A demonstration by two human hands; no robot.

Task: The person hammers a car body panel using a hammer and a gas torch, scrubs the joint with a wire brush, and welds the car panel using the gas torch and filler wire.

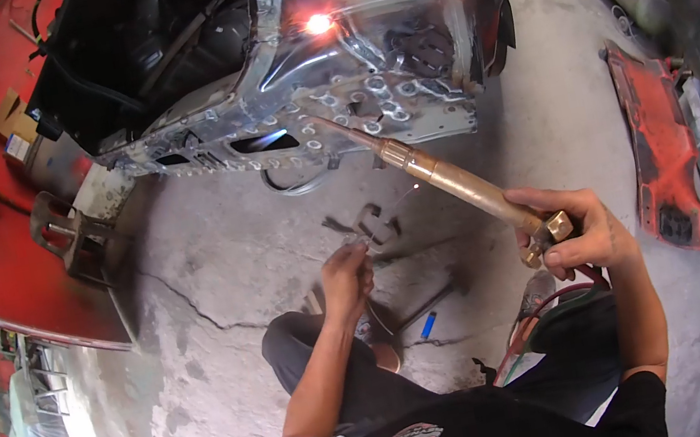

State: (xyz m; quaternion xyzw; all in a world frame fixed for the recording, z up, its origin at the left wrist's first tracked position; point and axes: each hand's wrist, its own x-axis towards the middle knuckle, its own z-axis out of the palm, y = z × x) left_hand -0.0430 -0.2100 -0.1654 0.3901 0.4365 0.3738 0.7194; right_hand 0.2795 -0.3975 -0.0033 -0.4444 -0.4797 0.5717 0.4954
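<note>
My right hand [578,227] is wrapped round the valve end of a brass torch [461,187], whose tip points up and left toward a bare metal car body panel [317,84]. A small blue flame [275,138] shows near a dark slot in the panel. Higher on the metal, a spot [318,24] glows bright orange-white. My left hand [347,277] is closed in a pinch below the panel, above the floor. A thin rod seems to run from its fingers, with a small bright point [416,186] at its end.
Red and green hoses [520,333] run from the torch by my right leg. On the concrete floor lie a clamp [379,224], a hammer [430,303] and a blue lighter-like object [428,326]. A red panel [662,154] stands right; a stool [70,232] stands left.
</note>
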